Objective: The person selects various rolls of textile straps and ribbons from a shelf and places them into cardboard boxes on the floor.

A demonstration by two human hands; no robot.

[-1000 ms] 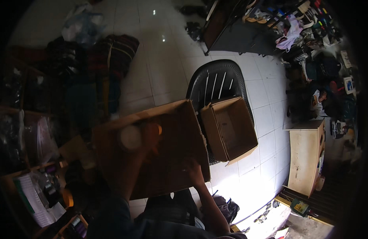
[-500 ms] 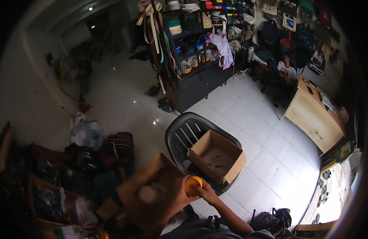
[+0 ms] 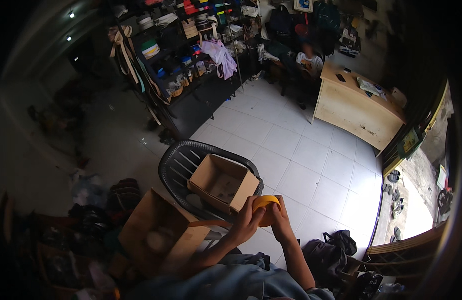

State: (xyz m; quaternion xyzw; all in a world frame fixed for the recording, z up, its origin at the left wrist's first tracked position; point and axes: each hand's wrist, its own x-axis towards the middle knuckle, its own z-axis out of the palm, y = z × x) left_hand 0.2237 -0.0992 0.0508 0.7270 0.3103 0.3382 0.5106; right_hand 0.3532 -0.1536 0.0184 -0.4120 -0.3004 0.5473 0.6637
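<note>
A roll of orange strap (image 3: 266, 201) is gripped between both my hands, in front of my body. My left hand (image 3: 245, 221) wraps its left side, and my right hand (image 3: 282, 222) closes on its right side with the thumb pressed on it. A flat orange-brown loose end (image 3: 209, 223) stretches leftward from my left hand, across the edge of a large open cardboard box. Just beyond my hands, a smaller open cardboard box (image 3: 223, 184) rests on a black plastic chair (image 3: 172, 172), with small dark bits on its bottom.
The large cardboard box (image 3: 136, 220) at left holds a pale round thing. Dark bags (image 3: 325, 256) lie at right. Farther off are a shelf rack (image 3: 198, 107) of rolled straps, a seated person (image 3: 309, 62) and a wooden desk (image 3: 356, 107). Sandals (image 3: 393, 190) lie by the doorway.
My view has turned to the right. The roll has tilted to show its side, my left hand now shows clearly around it, and its loose end has come into sight.
</note>
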